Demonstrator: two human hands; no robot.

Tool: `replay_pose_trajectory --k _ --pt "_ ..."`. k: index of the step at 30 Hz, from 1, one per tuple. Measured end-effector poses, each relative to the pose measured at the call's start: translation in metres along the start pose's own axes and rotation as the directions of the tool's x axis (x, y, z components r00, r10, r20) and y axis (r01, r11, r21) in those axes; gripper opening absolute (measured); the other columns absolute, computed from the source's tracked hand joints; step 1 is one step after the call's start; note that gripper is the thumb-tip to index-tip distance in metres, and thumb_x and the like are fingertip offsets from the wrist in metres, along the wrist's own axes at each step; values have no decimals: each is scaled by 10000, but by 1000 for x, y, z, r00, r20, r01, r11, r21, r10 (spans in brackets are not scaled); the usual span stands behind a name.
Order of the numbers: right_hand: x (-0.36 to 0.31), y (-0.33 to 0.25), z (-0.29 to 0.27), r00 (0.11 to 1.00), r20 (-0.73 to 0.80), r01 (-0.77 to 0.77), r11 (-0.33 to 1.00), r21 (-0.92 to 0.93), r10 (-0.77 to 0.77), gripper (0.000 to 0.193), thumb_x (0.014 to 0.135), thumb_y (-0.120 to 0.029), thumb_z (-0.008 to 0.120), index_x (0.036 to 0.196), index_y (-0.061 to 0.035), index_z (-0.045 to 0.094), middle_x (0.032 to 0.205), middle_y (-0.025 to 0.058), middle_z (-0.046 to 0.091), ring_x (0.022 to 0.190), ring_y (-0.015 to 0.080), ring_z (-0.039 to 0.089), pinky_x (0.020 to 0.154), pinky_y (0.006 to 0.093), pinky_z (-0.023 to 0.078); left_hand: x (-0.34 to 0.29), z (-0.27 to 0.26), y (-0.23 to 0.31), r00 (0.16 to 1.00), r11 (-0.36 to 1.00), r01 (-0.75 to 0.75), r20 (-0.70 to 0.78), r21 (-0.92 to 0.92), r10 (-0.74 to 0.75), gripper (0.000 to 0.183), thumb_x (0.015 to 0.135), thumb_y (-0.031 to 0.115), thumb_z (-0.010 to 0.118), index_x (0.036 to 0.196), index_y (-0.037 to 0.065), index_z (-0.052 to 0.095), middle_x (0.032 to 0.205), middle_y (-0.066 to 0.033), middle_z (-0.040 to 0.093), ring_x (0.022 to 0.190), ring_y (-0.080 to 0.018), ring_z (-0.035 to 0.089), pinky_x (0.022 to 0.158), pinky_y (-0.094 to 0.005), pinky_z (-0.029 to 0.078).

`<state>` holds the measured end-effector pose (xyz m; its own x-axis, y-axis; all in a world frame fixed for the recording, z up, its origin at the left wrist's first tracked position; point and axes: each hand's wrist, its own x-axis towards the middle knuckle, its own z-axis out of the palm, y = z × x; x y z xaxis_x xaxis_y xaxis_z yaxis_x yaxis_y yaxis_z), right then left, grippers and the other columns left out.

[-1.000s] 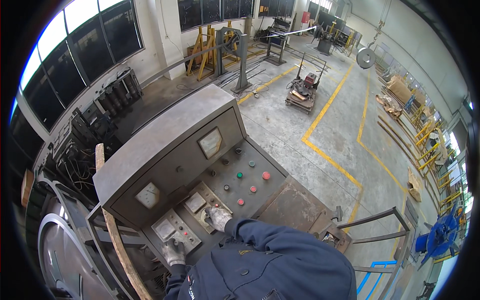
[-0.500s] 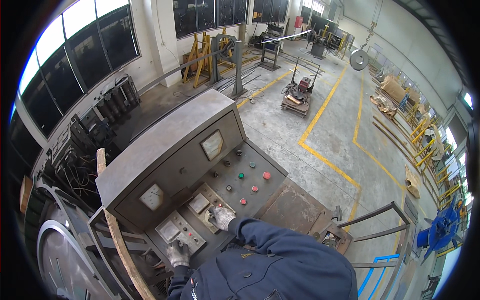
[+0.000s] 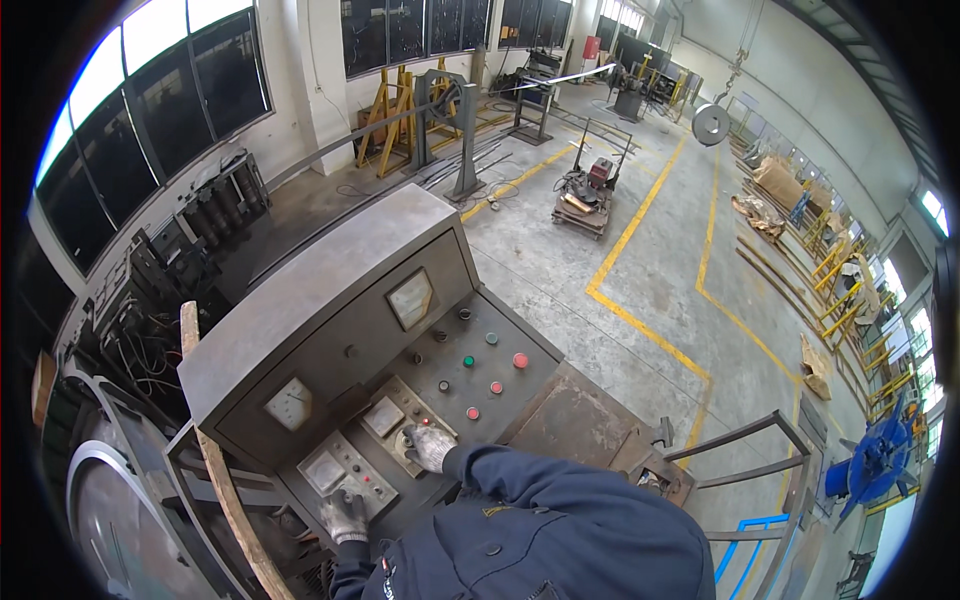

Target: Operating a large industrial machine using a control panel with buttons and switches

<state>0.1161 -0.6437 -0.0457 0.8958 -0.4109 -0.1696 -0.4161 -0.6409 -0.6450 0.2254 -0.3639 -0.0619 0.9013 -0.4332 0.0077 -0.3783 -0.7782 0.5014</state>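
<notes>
A cream-and-grey rectangular control unit with a square meter (image 3: 398,392) is set in the sloping grey metal console (image 3: 320,290), directly under and at eleven o'clock from the person's right hand (image 3: 430,446). That hand, in a pale knit glove, lies bent over the unit's round pale dial (image 3: 406,447); whether it grips the dial cannot be told.

Taking the right hand as centre, a matching second control unit (image 3: 350,478) lies at eight o'clock. The gloved left hand (image 3: 344,514) rests with fingers bent over its near edge; they hide whatever is beneath, so its grip cannot be told.

A round green push-button (image 3: 468,361) is at one o'clock, with round red push-buttons (image 3: 496,387) between one and two. A white-faced square gauge (image 3: 410,299) stands at twelve.

Farther off are a rough wooden pole (image 3: 215,460) at nine, a low wheeled cart (image 3: 583,197) at one, and a blue finned wheel (image 3: 870,460) at three.
</notes>
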Motion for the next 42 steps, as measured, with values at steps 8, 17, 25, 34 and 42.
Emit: replay_pose_trajectory --k 8,17,25,34,42 --pt "9 -1 -12 991 112 68 998 0 -67 439 879 -214 705 1244 -9 572 1106 248 703 1039 425 688 888 515 550 -4 6 10 989 996 70 -133 58 -62 353 784 280 740 1080 95 688 1122 -246 633 1074 -447 588 970 -536 472" --pt "9 -5 -11 994 110 28 999 -28 -24 462 887 -245 711 1256 -8 566 1090 236 713 1019 419 700 874 515 555 -6 7 14 987 995 97 -133 34 -92 365 797 310 727 1095 102 696 1127 -247 634 1113 -450 580 986 -539 465" --pt "2 -12 -9 997 53 -51 998 -34 53 469 874 -240 734 1266 -28 587 1152 229 700 1067 395 689 916 499 549 0 4 -2 999 999 21 -26 50 -19 400 808 257 783 1150 87 664 1153 -243 625 1130 -451 571 996 -529 458" --pt "5 -8 4 997 8 -74 997 -22 75 443 871 -241 738 1252 -53 612 1107 217 720 1035 388 702 897 496 561 1 2 -6 1000 999 9 -9 38 -9 437 798 298 770 1166 86 667 1216 -252 607 1168 -452 560 1031 -538 452" --pt "13 9 11 1000 19 2 1000 4 -2 427 881 -243 727 1230 -39 592 1082 218 718 1026 406 698 874 509 555 -2 3 7 997 998 50 -63 27 -48 421 799 308 764 1147 84 684 1213 -261 608 1174 -456 558 1041 -543 447"
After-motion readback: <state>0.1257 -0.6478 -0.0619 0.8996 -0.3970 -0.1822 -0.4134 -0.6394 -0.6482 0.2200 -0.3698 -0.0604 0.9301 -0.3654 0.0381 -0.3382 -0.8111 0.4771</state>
